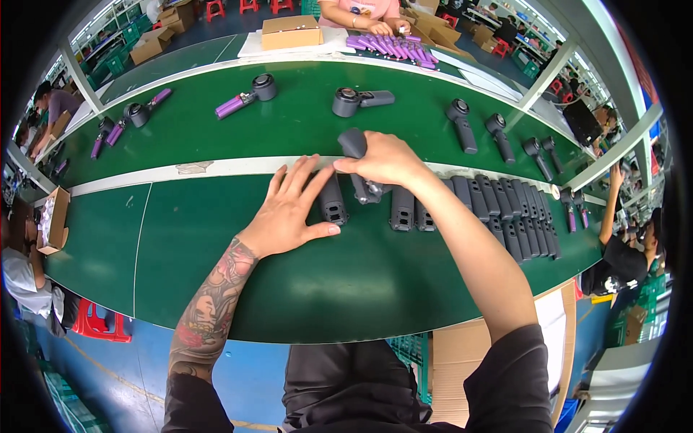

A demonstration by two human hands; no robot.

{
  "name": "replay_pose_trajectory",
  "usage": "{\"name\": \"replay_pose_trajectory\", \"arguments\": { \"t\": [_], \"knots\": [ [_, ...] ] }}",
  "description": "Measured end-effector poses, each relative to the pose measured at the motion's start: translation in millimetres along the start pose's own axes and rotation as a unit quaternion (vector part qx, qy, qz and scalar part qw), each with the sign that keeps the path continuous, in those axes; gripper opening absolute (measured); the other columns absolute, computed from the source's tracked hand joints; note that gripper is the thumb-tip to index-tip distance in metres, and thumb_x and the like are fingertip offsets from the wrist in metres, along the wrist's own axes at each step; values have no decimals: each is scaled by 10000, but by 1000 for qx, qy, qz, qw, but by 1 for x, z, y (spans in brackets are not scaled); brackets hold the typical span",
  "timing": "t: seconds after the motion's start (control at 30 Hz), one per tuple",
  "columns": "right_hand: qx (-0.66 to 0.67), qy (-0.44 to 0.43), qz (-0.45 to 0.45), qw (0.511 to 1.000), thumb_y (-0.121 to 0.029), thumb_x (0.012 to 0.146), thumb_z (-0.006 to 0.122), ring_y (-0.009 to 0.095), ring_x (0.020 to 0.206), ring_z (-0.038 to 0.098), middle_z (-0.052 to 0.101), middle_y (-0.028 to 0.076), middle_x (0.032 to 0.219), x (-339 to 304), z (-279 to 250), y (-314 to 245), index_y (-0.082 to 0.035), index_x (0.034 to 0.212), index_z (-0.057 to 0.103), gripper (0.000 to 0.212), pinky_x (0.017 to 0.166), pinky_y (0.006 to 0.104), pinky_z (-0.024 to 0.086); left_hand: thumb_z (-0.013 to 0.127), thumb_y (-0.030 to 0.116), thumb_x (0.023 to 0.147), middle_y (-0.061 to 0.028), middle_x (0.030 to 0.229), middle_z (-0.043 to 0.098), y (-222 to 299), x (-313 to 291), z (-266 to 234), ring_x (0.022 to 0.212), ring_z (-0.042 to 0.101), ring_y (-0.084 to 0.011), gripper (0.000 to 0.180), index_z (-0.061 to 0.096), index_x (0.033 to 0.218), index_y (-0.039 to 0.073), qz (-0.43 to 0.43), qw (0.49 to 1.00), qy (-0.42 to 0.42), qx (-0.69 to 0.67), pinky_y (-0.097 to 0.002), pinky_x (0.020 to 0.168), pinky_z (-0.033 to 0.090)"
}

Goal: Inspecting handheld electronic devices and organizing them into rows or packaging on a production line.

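My left hand [287, 209] lies with its fingers spread at the near edge of the white strip. Its forefinger is next to a dark grey handle shell [333, 202]; whether it touches the shell I cannot tell. My right hand [386, 160] is closed around a dark grey handheld device [352, 143]. One rounded end sticks up above the fingers, and a lower part with small metallic-looking bits shows beneath the hand. The grip hides the middle of the device. More dark grey shells [402, 209] stand under and beside my right forearm.
Rows of dark grey shells [516, 216] line the right of the green bench [195, 238]. Beyond the white strip [137, 177], round-headed devices [346, 101] lie on the green belt, some with purple handles [231, 107]. Across it, a person works at purple pieces [393, 47] near a cardboard box [291, 32].
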State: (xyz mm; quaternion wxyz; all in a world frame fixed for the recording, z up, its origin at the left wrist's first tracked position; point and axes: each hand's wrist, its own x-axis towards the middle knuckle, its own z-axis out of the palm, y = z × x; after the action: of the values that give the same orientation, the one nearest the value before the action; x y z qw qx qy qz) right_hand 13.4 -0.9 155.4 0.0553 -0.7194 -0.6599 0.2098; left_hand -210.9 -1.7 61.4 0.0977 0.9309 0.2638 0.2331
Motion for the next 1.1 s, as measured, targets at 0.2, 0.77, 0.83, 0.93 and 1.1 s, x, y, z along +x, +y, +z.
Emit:
{"name": "replay_pose_trajectory", "arguments": {
  "t": [0.2,0.77,0.83,0.93,1.1],
  "knots": [
    [-90,0,49,995,-503,847,703,343,797,710,721,172,921,-3,10,-5,61,1047,642,602,728,409,557,603,592,915,-173,1536,337,-4,-3,1,1476,272,-365,784,390,1508,125,22,999,-22,41,-583,1218,162],
    [-168,0,72,983,-527,908,650,320,792,727,732,160,943,-5,4,-27,102,1176,604,686,725,417,571,622,526,924,-95,1565,404,-11,-16,-22,1475,312,-327,537,570,1408,300,43,998,-33,40,-584,1222,152],
    [-172,-7,70,983,-543,911,635,323,784,720,726,163,919,-4,10,-34,111,1211,573,722,731,420,567,617,525,926,-97,1552,424,-18,-21,-30,1471,323,-324,537,574,1405,287,40,998,-30,30,-575,1223,157],
    [-154,-13,78,985,-533,919,623,315,775,716,721,166,906,-8,6,-43,116,1259,534,738,731,420,564,618,521,925,-100,1545,432,-22,-24,-34,1467,329,-322,540,575,1405,277,39,998,-25,29,-565,1223,164],
    [-89,-13,107,990,-464,946,608,274,757,712,711,177,911,-16,-5,-49,110,1375,443,735,716,409,559,624,503,923,-105,1540,437,-25,-28,-31,1462,336,-321,547,573,1405,250,48,998,-8,35,-547,1218,185]
  ]
}}
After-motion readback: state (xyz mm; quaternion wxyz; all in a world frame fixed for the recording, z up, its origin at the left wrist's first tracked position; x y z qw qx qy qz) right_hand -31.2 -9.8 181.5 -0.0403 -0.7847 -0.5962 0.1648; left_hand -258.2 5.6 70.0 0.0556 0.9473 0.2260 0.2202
